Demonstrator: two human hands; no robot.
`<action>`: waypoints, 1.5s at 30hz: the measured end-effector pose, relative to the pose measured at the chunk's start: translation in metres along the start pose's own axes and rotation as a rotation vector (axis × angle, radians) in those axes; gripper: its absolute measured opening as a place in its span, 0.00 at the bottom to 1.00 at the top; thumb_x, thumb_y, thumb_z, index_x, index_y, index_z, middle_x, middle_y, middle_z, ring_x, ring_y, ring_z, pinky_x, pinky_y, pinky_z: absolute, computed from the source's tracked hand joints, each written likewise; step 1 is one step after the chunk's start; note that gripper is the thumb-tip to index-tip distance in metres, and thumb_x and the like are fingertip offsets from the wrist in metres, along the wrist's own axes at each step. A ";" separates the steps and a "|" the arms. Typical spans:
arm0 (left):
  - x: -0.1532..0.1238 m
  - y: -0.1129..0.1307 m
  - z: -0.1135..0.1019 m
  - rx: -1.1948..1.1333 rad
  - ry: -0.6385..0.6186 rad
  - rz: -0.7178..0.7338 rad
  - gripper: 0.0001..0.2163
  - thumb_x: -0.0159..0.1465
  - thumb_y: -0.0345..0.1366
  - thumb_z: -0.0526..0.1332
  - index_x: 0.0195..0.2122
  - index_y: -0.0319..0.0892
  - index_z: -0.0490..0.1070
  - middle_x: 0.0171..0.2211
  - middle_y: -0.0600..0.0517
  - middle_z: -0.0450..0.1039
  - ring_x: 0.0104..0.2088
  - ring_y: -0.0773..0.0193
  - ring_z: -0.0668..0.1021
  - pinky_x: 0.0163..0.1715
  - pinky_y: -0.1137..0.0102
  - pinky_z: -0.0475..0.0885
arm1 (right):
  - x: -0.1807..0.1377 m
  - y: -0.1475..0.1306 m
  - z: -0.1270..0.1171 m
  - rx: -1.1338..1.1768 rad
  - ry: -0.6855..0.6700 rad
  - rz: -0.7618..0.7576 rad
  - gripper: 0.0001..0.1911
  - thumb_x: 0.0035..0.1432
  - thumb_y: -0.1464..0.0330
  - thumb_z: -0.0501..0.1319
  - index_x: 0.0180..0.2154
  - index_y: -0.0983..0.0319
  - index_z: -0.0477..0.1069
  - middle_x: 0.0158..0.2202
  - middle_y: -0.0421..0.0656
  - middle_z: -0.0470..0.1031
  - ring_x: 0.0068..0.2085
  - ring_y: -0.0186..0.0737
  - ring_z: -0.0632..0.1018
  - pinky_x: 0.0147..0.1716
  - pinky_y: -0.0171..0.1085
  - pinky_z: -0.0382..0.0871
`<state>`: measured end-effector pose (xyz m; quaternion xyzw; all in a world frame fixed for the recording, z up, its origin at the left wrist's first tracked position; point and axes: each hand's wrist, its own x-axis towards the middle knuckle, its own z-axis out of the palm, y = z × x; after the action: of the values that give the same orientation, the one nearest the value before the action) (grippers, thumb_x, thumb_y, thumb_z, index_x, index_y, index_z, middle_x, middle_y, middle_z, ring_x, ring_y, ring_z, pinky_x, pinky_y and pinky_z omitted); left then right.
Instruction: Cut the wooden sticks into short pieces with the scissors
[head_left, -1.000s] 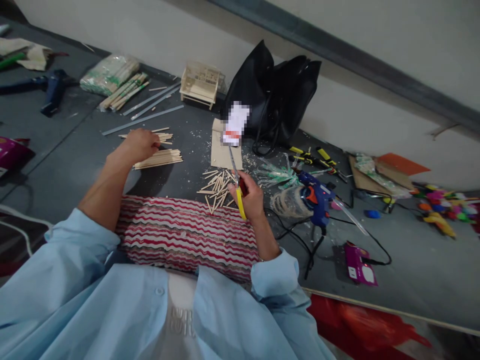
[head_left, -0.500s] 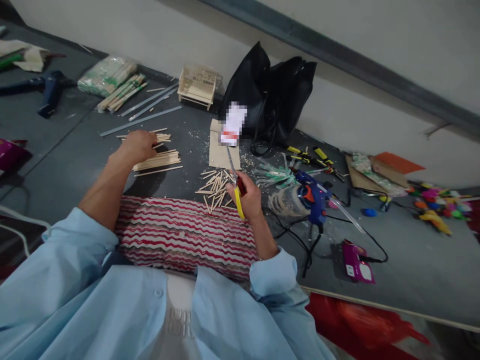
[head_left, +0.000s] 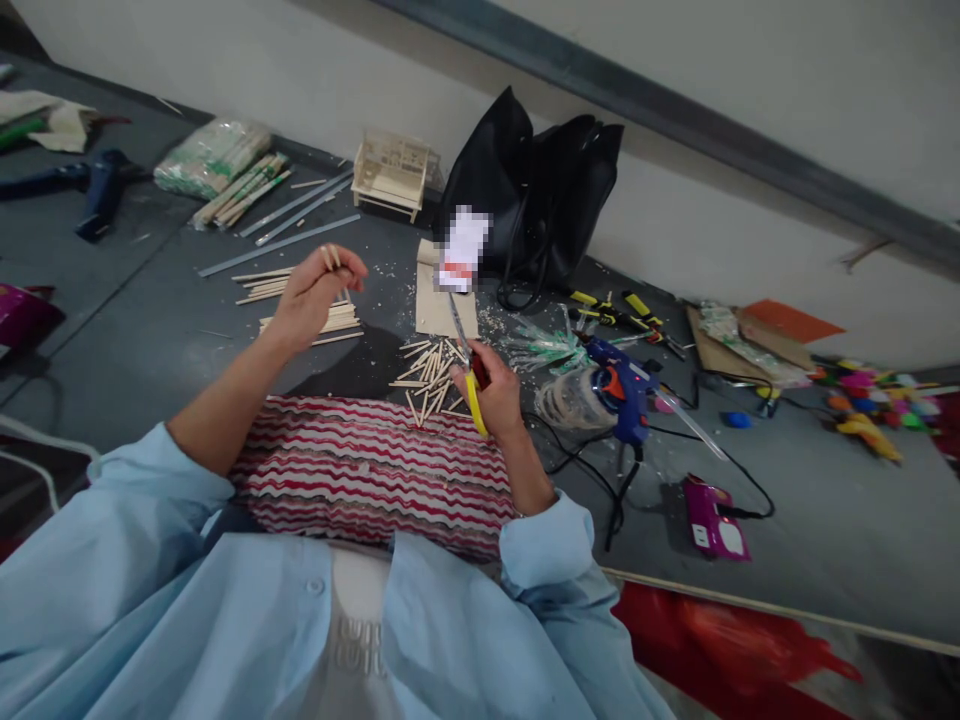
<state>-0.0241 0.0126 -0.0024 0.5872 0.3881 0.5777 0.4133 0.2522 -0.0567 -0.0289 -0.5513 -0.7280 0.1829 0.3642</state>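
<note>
Lifted and shifted rightward since the earlier frame is the left hand (head_left: pixel 307 295); the right hand (head_left: pixel 501 390) has hardly been moved; nearest the body, a red, white and grey wavy-striped cloth cushion (head_left: pixel 375 480) is seen; beyond it, yellow-handled metal scissors (head_left: pixel 475 402) are clamped in the right hand, blades pointed away beside a scattered pile of short, pale wooden pieces (head_left: pixel 427 375); between the left fingers, drawn together, slim, pale stick ends (head_left: pixel 331 256) appear to be pinched; beside and partly behind that hand, long, straight, pale wooden sticks (head_left: pixel 341 320) are laid in two loose bundles; farther off, a tan paper sheet (head_left: pixel 442 318) is spread before a black, glossy bag (head_left: pixel 484 170); picking up of sticks is judged to be in hand; a steady pinch, kept clear of the blades, is called for next.
</note>
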 end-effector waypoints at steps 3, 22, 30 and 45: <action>-0.010 -0.002 0.022 -0.340 -0.055 -0.122 0.03 0.65 0.31 0.55 0.35 0.41 0.68 0.25 0.56 0.61 0.26 0.71 0.68 0.35 0.70 0.70 | 0.000 0.000 0.000 0.005 0.001 0.000 0.23 0.57 0.57 0.62 0.51 0.62 0.72 0.38 0.44 0.78 0.35 0.38 0.76 0.38 0.37 0.72; -0.018 -0.019 0.043 -0.301 -0.149 -0.222 0.16 0.62 0.50 0.62 0.38 0.42 0.65 0.20 0.62 0.56 0.19 0.75 0.64 0.32 0.73 0.76 | 0.001 -0.001 0.001 -0.012 -0.008 0.003 0.22 0.57 0.60 0.62 0.51 0.62 0.72 0.39 0.45 0.78 0.36 0.39 0.76 0.39 0.37 0.72; -0.017 -0.027 0.044 -0.288 -0.171 -0.210 0.18 0.61 0.53 0.62 0.37 0.41 0.66 0.20 0.62 0.55 0.19 0.75 0.60 0.29 0.75 0.73 | 0.002 -0.002 0.001 -0.009 -0.006 0.005 0.21 0.57 0.59 0.61 0.50 0.61 0.73 0.39 0.45 0.78 0.40 0.41 0.77 0.43 0.39 0.72; -0.008 -0.040 0.045 -0.179 -0.079 -0.113 0.22 0.62 0.58 0.58 0.27 0.41 0.63 0.20 0.59 0.56 0.19 0.74 0.62 0.22 0.76 0.66 | 0.002 0.000 0.001 -0.031 0.000 0.000 0.23 0.57 0.56 0.62 0.50 0.62 0.73 0.38 0.45 0.78 0.39 0.42 0.78 0.42 0.39 0.73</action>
<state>0.0213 0.0176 -0.0424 0.5473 0.3508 0.5625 0.5108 0.2510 -0.0547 -0.0290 -0.5569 -0.7308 0.1717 0.3555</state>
